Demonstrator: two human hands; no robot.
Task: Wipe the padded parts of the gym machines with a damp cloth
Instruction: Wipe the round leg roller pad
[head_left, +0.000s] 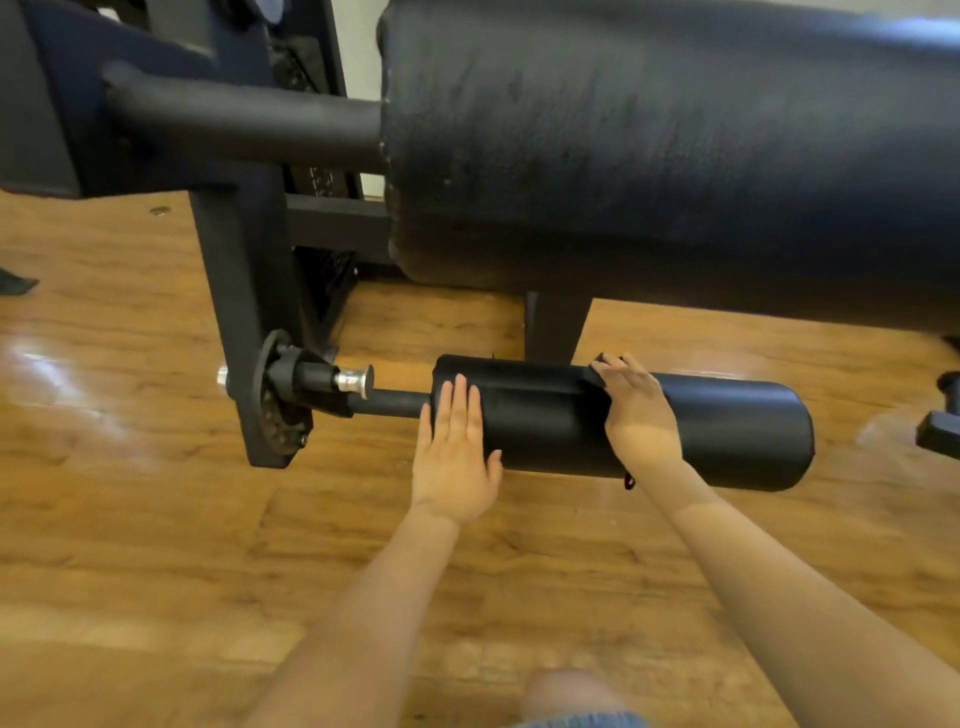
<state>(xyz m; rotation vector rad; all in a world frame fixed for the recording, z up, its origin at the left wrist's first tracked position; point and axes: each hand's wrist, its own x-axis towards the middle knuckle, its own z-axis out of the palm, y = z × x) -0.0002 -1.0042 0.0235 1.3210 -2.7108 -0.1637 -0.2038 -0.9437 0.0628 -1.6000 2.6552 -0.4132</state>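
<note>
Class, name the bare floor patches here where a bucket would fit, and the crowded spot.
Free: wood floor left of the arms, below the frame post. Crowded: around the roller pad, under both hands, left hand and right hand.

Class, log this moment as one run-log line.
left hand: flat on roller pad | right hand: presses black cloth on pad | stage: wiping

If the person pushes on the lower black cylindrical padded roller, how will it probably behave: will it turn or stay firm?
The lower black cylindrical padded roller sits on a thin black metal rod, so it may spin under a sideways wipe. The left hand, flat on its end, probably steadies it. The dark cloth draped under the right hand looks limp and its smooth cover may be slippery.
</note>
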